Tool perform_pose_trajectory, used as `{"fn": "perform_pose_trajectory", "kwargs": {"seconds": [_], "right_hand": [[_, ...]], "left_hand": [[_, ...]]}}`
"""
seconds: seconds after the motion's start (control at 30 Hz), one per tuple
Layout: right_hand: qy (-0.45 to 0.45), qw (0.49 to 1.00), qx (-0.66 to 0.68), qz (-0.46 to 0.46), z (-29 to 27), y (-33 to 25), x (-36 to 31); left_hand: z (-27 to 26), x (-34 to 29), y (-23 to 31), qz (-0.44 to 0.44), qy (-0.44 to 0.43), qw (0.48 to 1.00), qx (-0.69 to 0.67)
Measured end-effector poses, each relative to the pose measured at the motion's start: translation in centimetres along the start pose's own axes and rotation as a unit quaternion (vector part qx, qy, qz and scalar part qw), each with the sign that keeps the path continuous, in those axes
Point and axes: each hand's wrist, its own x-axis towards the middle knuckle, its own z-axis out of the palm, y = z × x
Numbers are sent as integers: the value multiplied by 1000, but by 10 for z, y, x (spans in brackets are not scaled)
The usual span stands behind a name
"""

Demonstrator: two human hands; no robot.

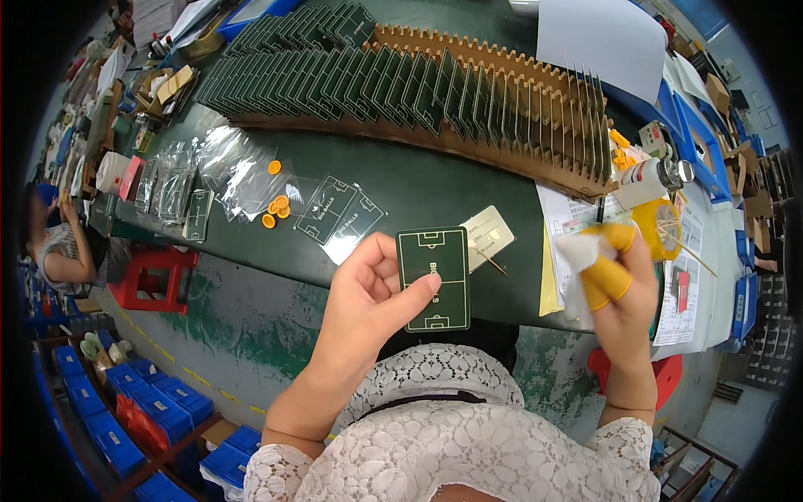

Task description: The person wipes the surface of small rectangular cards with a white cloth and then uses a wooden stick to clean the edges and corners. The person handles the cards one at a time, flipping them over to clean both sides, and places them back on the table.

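My left hand (368,293) pinches a dark green card (452,284) with white football-pitch lines, thumb on its face, above the table's near edge. Yellow finger cots cover some fingertips of my right hand (626,284), which grips a crumpled white cloth (577,259), partly blurred, right of the card. Just behind the card, a cream card (488,234) lies on the table beside a thin wooden stick (493,263). Left of my left hand, more pitch-printed green cards (339,209) lie flat.
Long slotted brown racks (535,159) hold many upright green cards across the back. Clear plastic bags (230,163) and orange discs (279,204) lie at left. To the right are a bottle (648,177), a yellow container (661,230) and printed sheets (686,289). Another person (71,243) sits far left.
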Motion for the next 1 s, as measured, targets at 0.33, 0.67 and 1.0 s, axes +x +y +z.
{"fn": "perform_pose_trajectory", "kwargs": {"seconds": [0.33, 0.67, 1.0], "right_hand": [[-39, 980, 173, 88, 22, -2, -9], [-37, 928, 300, 218, 20, 8, -9], [7, 975, -108, -192, 20, -11, -16]], "left_hand": [[-1, -4, -3, -9, 0, 1000, 17], [-1, -3, -1, 7, -19, 995, 96], [12, -6, -9, -10, 19, 1000, 5]]}}
